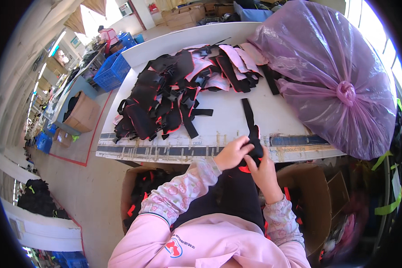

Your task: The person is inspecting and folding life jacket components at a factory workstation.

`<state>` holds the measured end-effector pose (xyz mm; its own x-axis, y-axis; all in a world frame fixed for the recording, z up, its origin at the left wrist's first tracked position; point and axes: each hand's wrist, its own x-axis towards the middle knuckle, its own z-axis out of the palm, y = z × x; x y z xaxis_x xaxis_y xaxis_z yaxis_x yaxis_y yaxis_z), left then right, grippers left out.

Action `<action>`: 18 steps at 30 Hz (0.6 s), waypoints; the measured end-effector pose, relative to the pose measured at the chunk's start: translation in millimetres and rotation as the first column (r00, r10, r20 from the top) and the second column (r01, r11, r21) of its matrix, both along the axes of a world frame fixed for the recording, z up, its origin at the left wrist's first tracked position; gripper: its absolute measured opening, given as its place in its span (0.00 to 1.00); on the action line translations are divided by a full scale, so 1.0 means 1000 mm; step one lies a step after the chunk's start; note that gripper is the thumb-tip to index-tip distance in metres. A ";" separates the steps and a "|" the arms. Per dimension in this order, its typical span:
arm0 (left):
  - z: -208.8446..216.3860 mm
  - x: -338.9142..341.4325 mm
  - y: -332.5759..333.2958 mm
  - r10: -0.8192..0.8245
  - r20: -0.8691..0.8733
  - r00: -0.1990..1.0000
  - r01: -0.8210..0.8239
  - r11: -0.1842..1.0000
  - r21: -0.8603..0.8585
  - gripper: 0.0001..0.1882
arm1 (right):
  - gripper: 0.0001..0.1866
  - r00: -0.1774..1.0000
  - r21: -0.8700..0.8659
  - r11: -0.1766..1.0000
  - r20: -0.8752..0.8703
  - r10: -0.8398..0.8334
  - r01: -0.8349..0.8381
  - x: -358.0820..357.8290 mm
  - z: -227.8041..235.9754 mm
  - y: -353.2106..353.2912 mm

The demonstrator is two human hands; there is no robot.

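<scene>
The left hand and right hand pinch a black strap by the white surface. A big purple bag sits on the surface's right side.

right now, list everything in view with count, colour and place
table: 1, white, picture's middle
strap piece: 1, mostly black, at table's near edge
piled pieces: many, black and pink, on table
plastic bag: 1, purple, table's right side
cardboard boxes: several, brown, below table edge, left, back
crates: several, blue, left side
dark heap: 1, black, left
co-worker: 1, pinkish top, upper left
distant clutter: uncountable, mixed, left and back
left hand: 1, bare, on strap piece
right hand: 1, bare, on strap piece
sleeves: 2, pale floral, forearms
shirt: 1, pink, bottom
</scene>
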<state>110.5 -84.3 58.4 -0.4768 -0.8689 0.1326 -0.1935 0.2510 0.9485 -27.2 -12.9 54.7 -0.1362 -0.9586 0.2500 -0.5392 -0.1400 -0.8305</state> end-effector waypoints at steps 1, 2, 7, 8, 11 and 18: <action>-0.015 0.001 -0.009 -0.038 -0.120 0.992 0.072 0.956 0.283 0.10 | 0.33 0.998 0.040 0.999 -0.048 0.031 -0.030 0.001 0.001 0.000; -0.015 -0.002 -0.010 0.000 -0.287 0.958 0.146 0.861 0.487 0.10 | 0.34 0.994 0.081 0.995 -0.092 0.059 -0.051 0.002 0.003 0.000; -0.024 -0.007 -0.026 0.179 -0.056 0.982 -0.180 0.984 -0.011 0.10 | 0.35 0.986 0.147 0.988 -0.151 0.078 -0.056 0.004 -0.004 -0.005; -0.021 -0.012 -0.036 0.311 0.048 0.949 -0.293 0.929 -0.228 0.11 | 0.27 0.997 0.094 0.995 -0.065 0.047 -0.041 0.005 -0.011 -0.003; -0.021 0.005 -0.095 0.576 0.007 0.817 -0.489 0.699 -0.522 0.12 | 0.18 0.895 0.169 0.933 0.378 0.235 -0.316 0.012 -0.008 0.012; 0.005 0.142 -0.185 0.826 0.059 0.561 -0.661 0.489 -0.569 0.15 | 0.17 0.711 0.189 0.775 0.568 0.415 -0.603 -0.012 0.037 0.100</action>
